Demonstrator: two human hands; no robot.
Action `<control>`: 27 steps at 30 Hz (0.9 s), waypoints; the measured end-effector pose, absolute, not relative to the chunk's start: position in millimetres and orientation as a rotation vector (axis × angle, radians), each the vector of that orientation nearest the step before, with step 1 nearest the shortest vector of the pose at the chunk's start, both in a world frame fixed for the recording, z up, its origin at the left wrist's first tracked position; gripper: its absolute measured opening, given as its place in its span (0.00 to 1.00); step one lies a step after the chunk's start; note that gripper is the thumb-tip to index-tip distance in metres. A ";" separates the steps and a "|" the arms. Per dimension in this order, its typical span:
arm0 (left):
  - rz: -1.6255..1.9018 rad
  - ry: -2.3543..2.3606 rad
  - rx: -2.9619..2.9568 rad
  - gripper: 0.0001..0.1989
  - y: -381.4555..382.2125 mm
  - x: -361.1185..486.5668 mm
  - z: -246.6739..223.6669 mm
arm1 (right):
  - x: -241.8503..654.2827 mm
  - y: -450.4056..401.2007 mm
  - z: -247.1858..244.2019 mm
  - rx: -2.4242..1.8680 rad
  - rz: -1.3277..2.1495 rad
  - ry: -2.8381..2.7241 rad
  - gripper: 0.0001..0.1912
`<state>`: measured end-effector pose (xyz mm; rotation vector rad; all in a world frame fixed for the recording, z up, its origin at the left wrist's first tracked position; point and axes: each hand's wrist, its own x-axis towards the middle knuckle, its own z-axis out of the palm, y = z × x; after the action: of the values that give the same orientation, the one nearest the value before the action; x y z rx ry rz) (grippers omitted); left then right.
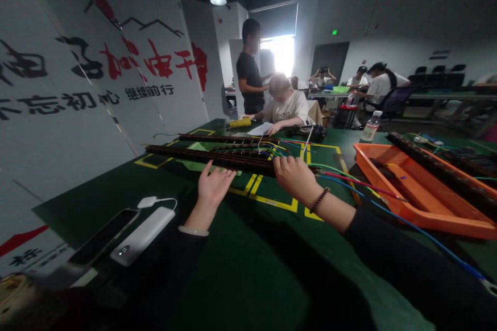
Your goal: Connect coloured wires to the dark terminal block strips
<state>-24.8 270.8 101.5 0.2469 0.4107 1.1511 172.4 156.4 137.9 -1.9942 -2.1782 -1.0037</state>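
Note:
A long dark bar [182,154] with colored wires at its right end is held above the green table [240,238]. Fingers of my right hand [293,178] wrap round the bar near that wired end. My left hand [214,184] is palm up with its fingers spread, touching the bar's underside near the middle. Green, red and blue wires [353,178] trail off to the right. Behind the bar lie a light green tray [198,165], partly hidden, and another dark bar [194,137] with wires.
An orange basket [435,220] with a dark bar across it stands at the right, a bottle [371,125] behind it. A white power bank [143,235] and a phone [104,235] lie at the left. Across the table sits a person [289,106]; another stands behind.

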 end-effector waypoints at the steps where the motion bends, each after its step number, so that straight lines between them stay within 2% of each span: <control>1: 1.149 0.399 0.260 0.07 264.6 -28.7 99.0 | 171.1 151.6 131.0 -2.001 -0.975 -2.178 0.08; 6: 1.089 0.412 0.314 0.10 244.1 -45.6 72.3 | 163.0 131.5 90.4 -2.046 -0.855 -2.148 0.06; 9: 1.066 0.497 0.307 0.08 242.9 -48.8 49.7 | 158.5 125.4 68.9 -2.086 -0.764 -2.150 0.06; 14: 1.033 0.618 0.341 0.05 246.7 -50.2 25.3 | 156.2 125.3 49.6 -2.128 -0.613 -2.138 0.06; 16: 0.983 0.672 0.358 0.07 242.1 -52.8 24.4 | 156.9 126.7 44.8 -2.130 -0.592 -2.114 0.07; 22: 0.762 0.697 0.476 0.22 196.7 -62.6 39.8 | 155.3 131.6 19.6 -2.123 -0.482 -2.127 0.22; 27: 0.320 0.511 0.670 0.19 157.9 -60.9 54.0 | 157.0 114.9 9.2 -1.744 -0.470 -2.261 0.31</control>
<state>-60.9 157.9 54.0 0.6704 0.5107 0.3201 157.0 114.9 9.2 -1.7442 -2.2606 -0.4704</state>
